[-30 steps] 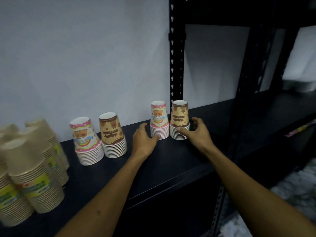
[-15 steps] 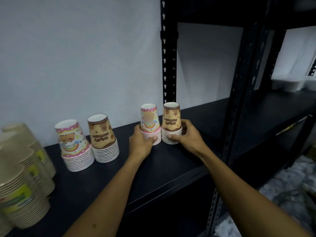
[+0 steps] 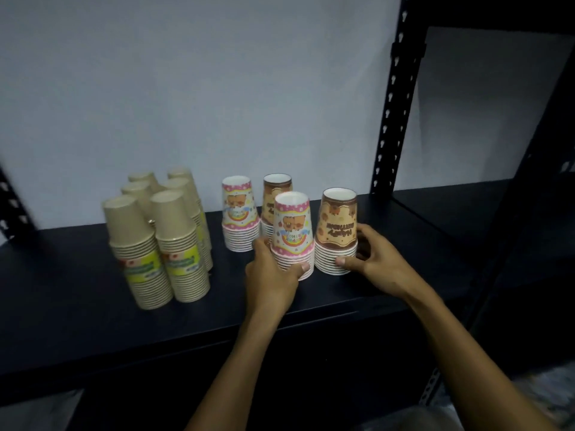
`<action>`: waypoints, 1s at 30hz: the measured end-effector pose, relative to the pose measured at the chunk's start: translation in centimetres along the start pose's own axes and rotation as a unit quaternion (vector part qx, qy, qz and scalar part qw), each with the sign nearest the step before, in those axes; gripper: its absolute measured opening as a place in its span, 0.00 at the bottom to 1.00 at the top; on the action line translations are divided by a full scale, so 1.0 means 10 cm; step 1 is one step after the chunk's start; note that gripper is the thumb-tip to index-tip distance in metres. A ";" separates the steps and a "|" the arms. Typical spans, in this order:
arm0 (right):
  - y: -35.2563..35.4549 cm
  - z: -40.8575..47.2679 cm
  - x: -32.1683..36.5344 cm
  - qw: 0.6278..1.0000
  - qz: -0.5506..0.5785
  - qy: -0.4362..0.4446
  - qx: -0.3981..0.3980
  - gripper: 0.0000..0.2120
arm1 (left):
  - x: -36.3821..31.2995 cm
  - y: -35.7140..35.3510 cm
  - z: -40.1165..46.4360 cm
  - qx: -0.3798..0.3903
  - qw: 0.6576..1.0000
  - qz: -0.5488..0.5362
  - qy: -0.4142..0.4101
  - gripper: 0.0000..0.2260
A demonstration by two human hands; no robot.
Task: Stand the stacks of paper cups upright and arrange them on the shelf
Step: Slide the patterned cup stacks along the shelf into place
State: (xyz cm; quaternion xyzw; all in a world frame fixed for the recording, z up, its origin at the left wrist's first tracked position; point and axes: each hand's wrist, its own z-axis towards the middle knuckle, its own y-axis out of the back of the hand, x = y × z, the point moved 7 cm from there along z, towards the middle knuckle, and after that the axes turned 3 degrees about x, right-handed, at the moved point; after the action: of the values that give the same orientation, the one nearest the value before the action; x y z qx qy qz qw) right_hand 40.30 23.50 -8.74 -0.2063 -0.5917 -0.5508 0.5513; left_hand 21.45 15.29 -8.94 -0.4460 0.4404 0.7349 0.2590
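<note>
The left hand (image 3: 270, 272) is gripping the pink cup stack (image 3: 292, 236), its thumb lying across the lowest rims. The right hand (image 3: 375, 259) is gripping the brown cup stack (image 3: 336, 233), fingers curling behind it. Beyond the left fingers, two more patterned stacks (image 3: 241, 213) are standing; the tan stacks (image 3: 155, 241) are standing farther left.

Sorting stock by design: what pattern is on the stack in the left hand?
Pink with white dots and cartoon bears, on the stack in the left hand; head view.
</note>
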 end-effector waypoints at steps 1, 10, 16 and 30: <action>-0.09 0.01 0.04 1.000 -0.001 0.005 0.003 0.30 | 0.03 0.08 -0.02 -0.010 1.000 0.012 0.003 0.27; -0.54 0.19 0.31 0.999 -0.019 0.040 0.011 0.31 | 0.20 0.52 0.05 -0.074 0.994 0.076 0.018 0.26; -0.59 0.17 0.25 0.999 0.021 0.028 0.010 0.30 | 0.24 0.52 0.02 -0.087 0.993 0.078 0.003 0.28; -0.64 0.12 0.32 0.996 -0.069 0.050 0.023 0.30 | 0.29 0.57 -0.03 -0.102 0.991 0.087 0.026 0.30</action>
State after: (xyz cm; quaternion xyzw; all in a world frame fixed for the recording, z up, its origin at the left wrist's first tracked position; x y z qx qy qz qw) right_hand 33.32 21.41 -8.37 -0.1244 -0.5889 -0.5832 0.5456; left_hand 15.81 12.23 -9.18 -0.4493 0.4068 0.7837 0.1359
